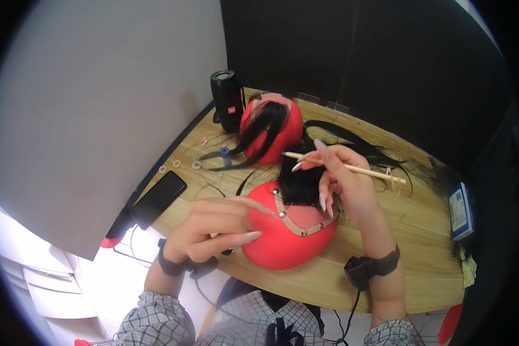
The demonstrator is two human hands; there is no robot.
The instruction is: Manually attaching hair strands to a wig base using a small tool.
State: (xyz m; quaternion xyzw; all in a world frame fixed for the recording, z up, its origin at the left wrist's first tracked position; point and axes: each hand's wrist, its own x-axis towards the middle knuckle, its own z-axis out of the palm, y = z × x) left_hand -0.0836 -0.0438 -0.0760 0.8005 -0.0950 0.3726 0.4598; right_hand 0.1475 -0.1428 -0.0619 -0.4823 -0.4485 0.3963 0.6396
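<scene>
A red rounded head form (pixel 285 254) lies near the table's front edge. A beige band with metal studs (pixel 282 214) edges the pink mesh cap (pixel 308 216) on it, and black hair (pixel 297 187) is attached to the mesh. My right hand (pixel 349 173) pinches a thin wooden stick (pixel 366 170) above the hair. The stick slants, its dark tip pointing left, and the lower fingers hang by the edge of the hair. Over the form's left side is my left hand (pixel 219 228), thumb and index finger apart, with nothing visible between them.
Behind stands a second red head form (pixel 291 124) with black hair, next to a black cylindrical speaker (pixel 227 101). A phone (pixel 160 199), small rings (pixel 177 164) and a blue spool (pixel 225 154) lie left. Loose black hair (pixel 352 135) spreads behind; a blue-and-white box (pixel 461 211) sits right.
</scene>
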